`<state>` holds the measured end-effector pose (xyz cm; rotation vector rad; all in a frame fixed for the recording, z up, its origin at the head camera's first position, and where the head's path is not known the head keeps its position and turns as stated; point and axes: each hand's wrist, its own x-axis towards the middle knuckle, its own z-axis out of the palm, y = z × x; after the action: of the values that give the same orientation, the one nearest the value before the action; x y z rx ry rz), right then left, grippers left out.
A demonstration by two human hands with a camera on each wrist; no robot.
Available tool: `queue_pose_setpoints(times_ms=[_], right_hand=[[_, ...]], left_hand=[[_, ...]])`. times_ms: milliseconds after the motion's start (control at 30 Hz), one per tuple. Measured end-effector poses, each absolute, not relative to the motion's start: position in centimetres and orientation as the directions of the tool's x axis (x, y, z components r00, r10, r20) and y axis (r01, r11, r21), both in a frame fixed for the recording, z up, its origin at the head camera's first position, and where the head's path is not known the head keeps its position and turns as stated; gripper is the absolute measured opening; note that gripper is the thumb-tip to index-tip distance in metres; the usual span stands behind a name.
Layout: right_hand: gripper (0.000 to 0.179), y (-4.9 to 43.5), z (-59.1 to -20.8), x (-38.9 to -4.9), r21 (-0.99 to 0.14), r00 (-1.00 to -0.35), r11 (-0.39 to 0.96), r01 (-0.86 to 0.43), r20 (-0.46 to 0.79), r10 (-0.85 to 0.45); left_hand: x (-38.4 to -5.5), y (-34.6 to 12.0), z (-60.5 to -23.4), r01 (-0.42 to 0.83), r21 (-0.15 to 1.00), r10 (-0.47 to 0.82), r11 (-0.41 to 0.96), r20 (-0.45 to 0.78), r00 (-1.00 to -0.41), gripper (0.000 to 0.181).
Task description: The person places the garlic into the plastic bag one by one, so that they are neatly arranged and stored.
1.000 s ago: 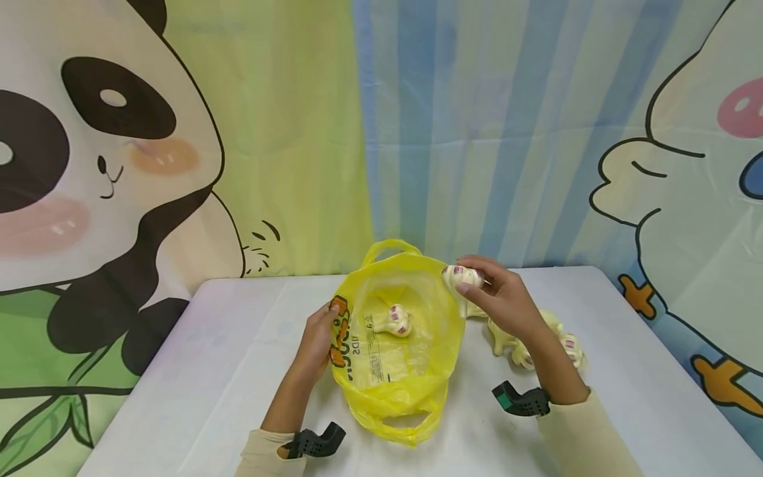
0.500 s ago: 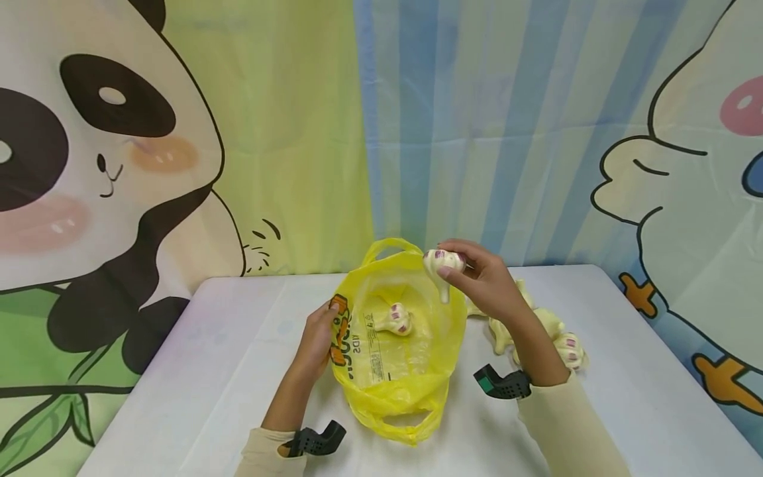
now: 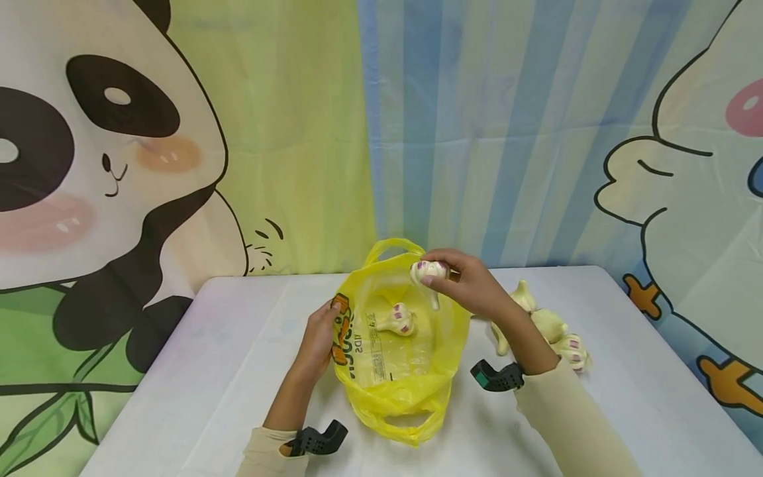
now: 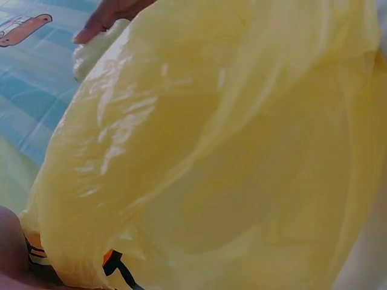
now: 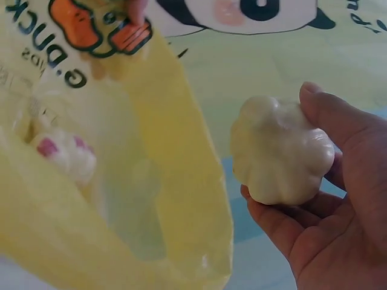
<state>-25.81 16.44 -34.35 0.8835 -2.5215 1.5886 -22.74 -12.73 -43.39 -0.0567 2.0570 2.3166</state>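
Note:
A yellow plastic bag (image 3: 369, 411) lies with its mouth open toward the head view, and a garlic bulb (image 3: 402, 321) with purple marks sits inside. My left hand (image 3: 317, 341) pinches the bag's left rim, thumb on the printed duck design. Over the far right part of the bag's mouth, my right hand (image 3: 471, 283) holds another garlic bulb (image 3: 428, 270), its stem hanging down. Seen from the right wrist, thumb and fingers grip this pale, lobed bulb (image 5: 281, 154) beside the bag's edge. In the left wrist view the bag (image 4: 199, 145) hides most of that hand's surroundings.
Several more garlic bulbs (image 3: 548, 324) lie in a heap on the white table (image 3: 250, 344), right of the bag and partly behind my right forearm. A cartoon-printed curtain (image 3: 298, 132) hangs behind the table's far edge. Each wrist wears a black camera mount (image 3: 322, 438).
My right hand has carried its garlic bulb leftward from the bag's right rim to over the opening. The left hand and the bag have stayed in place.

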Motion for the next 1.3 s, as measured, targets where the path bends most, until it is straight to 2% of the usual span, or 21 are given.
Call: queue_pose_setpoints(times_ms=[167, 567, 867, 1300], right_hand=[[0.036, 16.4, -34.7, -26.4, -0.804, -0.851, 0.386, -0.451, 0.257, -0.458], [0.036, 14.9, -34.1, -27.2, -0.763, -0.827, 0.442, -0.471, 0.207, -0.523], [0.032, 14.1, -34.3, -27.9, -0.759, -0.820, 0.454, -0.466, 0.178, -0.544], [0.036, 13.7, -35.7, -29.3, -0.739, -0.813, 0.478, -0.475, 0.161, -0.559]], left_hand=[[-22.7, -12.9, -43.4, -0.050, 0.993, 0.005, -0.110, -0.050, -0.999, 0.043], [-22.7, -12.9, -43.5, -0.055, 0.993, 0.008, -0.107, -0.055, -0.998, 0.043], [-22.7, -12.7, -43.4, -0.066, 0.990, 0.016, -0.121, -0.064, -0.998, 0.043], [-22.9, -12.7, -43.5, -0.072, 0.989, 0.019, -0.128, -0.070, -0.997, 0.044]])
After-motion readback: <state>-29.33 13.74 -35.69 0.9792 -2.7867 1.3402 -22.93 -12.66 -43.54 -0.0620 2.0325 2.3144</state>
